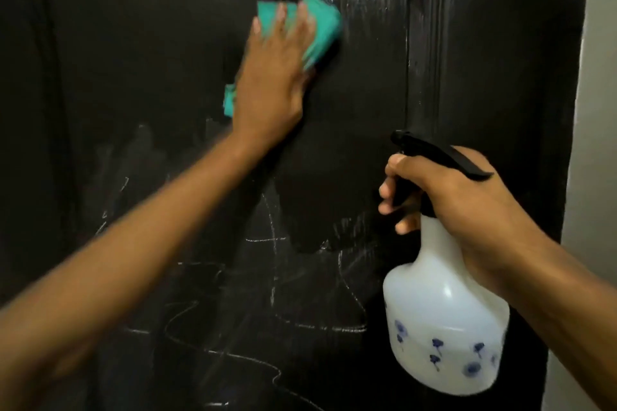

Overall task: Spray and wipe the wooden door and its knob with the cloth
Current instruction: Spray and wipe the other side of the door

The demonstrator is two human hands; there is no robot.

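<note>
Door [334, 143], dark wood with a glossy finish, fills nearly the whole view, and everything else sits against it. Its upper centre shines wet with streaked spray, while the lower half carries pale chalk-like scribbles [233, 354] and smears. A strip of light wall [597, 110] shows past the door's right edge. No knob is in view.

The step in hand looks like wiping the freshly sprayed patch. The left hand [270, 77] presses the green cloth [300, 23] flat against the door just below the wet sheen, fingers spread straight over it; the blur there makes it hard to say whether the thumb pinches the cloth.

Lower right on the door, the right hand [460, 207] is wrapped round the neck of a white spray bottle [444, 320] printed with blue flowers, fingers curled at the black trigger [400, 190], nozzle pointing at the wood.

Judging by the marks below, the next move calls for spraying the scribbled lower area and bringing the cloth down with firm pressure, then finding the knob.
</note>
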